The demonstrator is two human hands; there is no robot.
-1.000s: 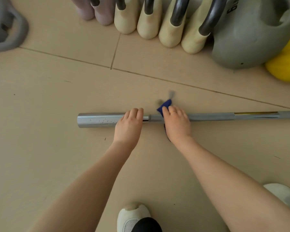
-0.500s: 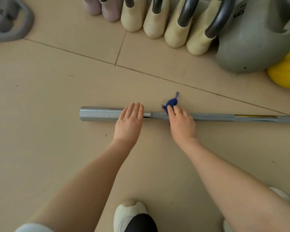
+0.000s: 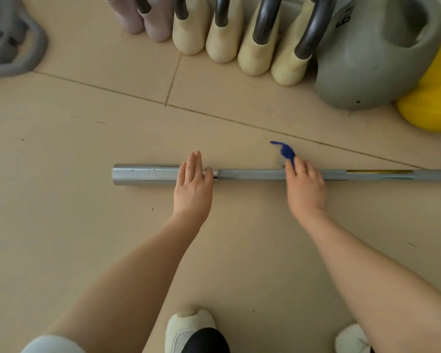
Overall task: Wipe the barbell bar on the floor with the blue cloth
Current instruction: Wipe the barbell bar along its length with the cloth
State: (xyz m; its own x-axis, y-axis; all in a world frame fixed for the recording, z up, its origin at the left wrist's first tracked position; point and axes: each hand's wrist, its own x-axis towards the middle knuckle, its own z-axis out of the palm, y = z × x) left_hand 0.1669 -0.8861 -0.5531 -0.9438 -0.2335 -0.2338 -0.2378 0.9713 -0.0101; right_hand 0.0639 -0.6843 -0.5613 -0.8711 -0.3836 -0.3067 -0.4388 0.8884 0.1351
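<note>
Blue cloth point(image 3: 287, 152) gripped by right hand point(image 3: 306, 188) on bar point(image 3: 252, 174); left hand point(image 3: 192, 183) flat.

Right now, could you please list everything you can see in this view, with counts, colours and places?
barbell bar: one, silver, lying across the middle of the floor, running off the right edge
blue cloth: one, blue, bunched on the bar under the right hand
cream kettlebells: four, dark handles, top centre
pink kettlebells: two, top, left of the cream ones
grey kettlebell: one, large, top right
yellow weight: one, right edge, partly cut off
grey object: one, top left corner, cannot tell what
floor: beige tiles
shoes: two, white, bottom edge
left hand: flat on the bar
right hand: on the bar, holds the cloth
</note>
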